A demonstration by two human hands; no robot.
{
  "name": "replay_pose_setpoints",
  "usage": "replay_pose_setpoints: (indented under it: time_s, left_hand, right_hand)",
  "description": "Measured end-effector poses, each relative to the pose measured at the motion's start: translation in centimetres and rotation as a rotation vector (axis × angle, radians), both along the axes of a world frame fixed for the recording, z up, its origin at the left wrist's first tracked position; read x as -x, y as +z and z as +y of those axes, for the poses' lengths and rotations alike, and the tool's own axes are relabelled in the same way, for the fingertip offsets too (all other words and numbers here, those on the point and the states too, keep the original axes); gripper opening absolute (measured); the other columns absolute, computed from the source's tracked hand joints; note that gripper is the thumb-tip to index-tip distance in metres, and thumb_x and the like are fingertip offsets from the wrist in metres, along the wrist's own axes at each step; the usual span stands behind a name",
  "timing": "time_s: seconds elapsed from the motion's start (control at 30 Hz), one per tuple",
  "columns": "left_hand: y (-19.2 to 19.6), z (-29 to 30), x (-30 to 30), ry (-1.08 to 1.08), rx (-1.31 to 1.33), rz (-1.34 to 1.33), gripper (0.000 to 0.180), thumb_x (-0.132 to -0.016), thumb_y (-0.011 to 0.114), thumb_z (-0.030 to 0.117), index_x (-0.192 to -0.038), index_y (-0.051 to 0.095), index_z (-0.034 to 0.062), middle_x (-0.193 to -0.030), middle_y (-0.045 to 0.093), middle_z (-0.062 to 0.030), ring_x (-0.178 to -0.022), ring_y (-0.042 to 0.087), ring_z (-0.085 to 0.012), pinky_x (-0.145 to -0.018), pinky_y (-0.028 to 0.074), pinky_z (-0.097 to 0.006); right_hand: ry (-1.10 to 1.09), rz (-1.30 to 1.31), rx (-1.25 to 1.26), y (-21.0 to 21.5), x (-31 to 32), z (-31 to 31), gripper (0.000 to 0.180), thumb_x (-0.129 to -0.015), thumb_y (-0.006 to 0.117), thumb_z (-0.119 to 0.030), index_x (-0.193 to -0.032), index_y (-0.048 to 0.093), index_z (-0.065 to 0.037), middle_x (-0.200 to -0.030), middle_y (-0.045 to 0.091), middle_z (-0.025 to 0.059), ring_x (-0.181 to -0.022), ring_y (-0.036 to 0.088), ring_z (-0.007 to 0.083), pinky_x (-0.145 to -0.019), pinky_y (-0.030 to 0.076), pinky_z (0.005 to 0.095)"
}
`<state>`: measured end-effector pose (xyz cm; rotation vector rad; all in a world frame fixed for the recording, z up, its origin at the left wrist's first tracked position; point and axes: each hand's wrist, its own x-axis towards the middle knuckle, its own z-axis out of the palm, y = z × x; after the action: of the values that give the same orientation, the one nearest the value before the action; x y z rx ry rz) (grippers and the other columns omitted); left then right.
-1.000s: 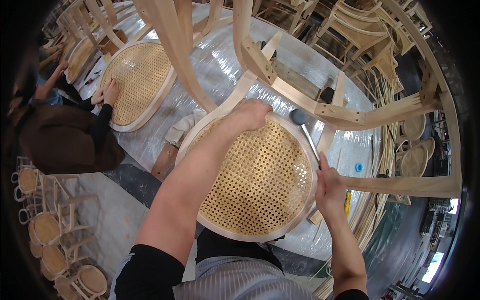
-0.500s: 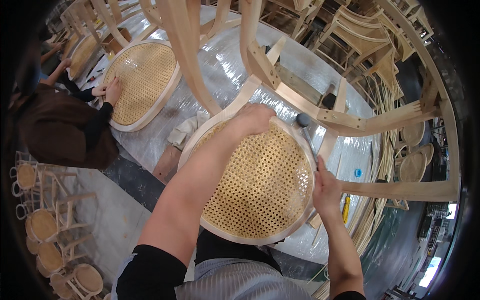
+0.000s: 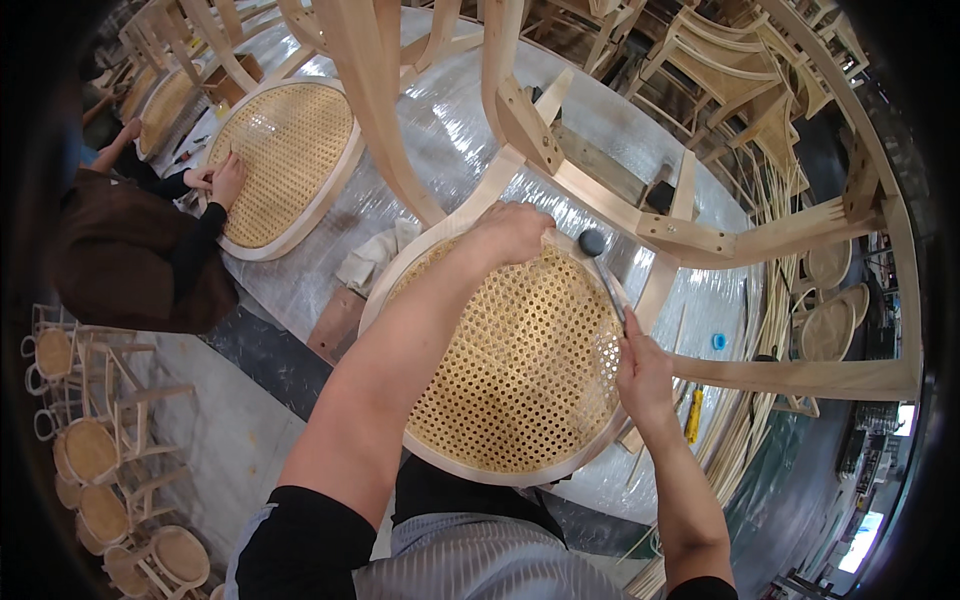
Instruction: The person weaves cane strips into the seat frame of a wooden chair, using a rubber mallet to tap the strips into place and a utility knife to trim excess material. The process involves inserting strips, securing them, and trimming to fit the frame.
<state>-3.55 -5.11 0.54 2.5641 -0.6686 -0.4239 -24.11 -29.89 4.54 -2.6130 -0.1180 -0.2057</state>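
Observation:
A round cane-webbed chair seat (image 3: 515, 370) with a pale wooden rim lies in front of me. At its far edge my left hand (image 3: 512, 232) is closed, fingers bent down against the rim; whatever it pinches is hidden. My right hand (image 3: 645, 372), by the seat's right rim, is wrapped round the handle of a hammer (image 3: 612, 288). The dark round hammer head is just beyond the far right rim, a short way right of my left fingers. Bent wooden legs and rails (image 3: 590, 190) of the chair frame rise past the seat.
The table (image 3: 450, 110) is covered in clear plastic film. A crumpled cloth (image 3: 375, 258), a blue ring (image 3: 719, 341) and a yellow-handled tool (image 3: 693, 415) lie around the seat. Cane strips (image 3: 765, 330) hang at right. To the left, another person's hands (image 3: 222, 180) work on a second cane seat (image 3: 280, 160).
My right hand and the hammer have moved a little left, bringing the hammer head nearer my left hand. The left hand has hardly moved.

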Motion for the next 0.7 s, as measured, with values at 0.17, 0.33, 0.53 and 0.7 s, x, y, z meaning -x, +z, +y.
replay_pose_setpoints:
  time_s: [0.17,0.33,0.53,0.7]
  left_hand:
    - [0.4,0.1,-0.3,-0.029,-0.044,0.033,0.047,-0.095,0.057,0.007,-0.140,0.070,0.0143,-0.132,0.070,-0.0193,-0.128,0.064,-0.0396,-0.112,0.049,-0.049]
    - [0.0,0.4,0.0,-0.020,-0.033,0.030,0.049,-0.095,0.056,0.006,-0.142,0.069,0.0138,-0.134,0.069,-0.0194,-0.129,0.064,-0.0402,-0.112,0.049,-0.050]
    - [0.0,0.1,-0.5,-0.010,-0.033,-0.011,0.048,-0.096,0.054,0.007,-0.141,0.069,0.0141,-0.134,0.070,-0.0188,-0.127,0.065,-0.0392,-0.111,0.050,-0.050]
    - [-0.2,-0.7,-0.1,-0.040,0.035,0.004,0.045,-0.097,0.053,0.008,-0.139,0.070,0.0147,-0.133,0.070,-0.0191,-0.126,0.065,-0.0394,-0.109,0.050,-0.050]
  right_hand:
    - [-0.077,-0.074,-0.097,0.1,0.4,0.2,0.048,-0.105,0.062,-0.006,-0.152,0.058,-0.003,-0.099,0.073,0.0266,-0.086,0.072,0.0430,-0.079,0.055,0.0508]
    - [-0.044,0.029,-0.046,1.6,0.7,-0.3,0.051,-0.105,0.060,-0.006,-0.156,0.055,-0.004,-0.088,0.068,0.0237,-0.077,0.068,0.0413,-0.073,0.053,0.0478]
    - [0.024,-0.033,0.066,0.6,2.3,-1.4,0.050,-0.105,0.061,-0.006,-0.155,0.057,-0.005,-0.090,0.069,0.0236,-0.080,0.070,0.0397,-0.074,0.055,0.0438]
    - [-0.026,-0.215,-0.038,0.6,3.6,-0.9,0.050,-0.103,0.064,-0.002,-0.153,0.059,-0.006,-0.094,0.070,0.0231,-0.080,0.070,0.0368,-0.073,0.056,0.0423]
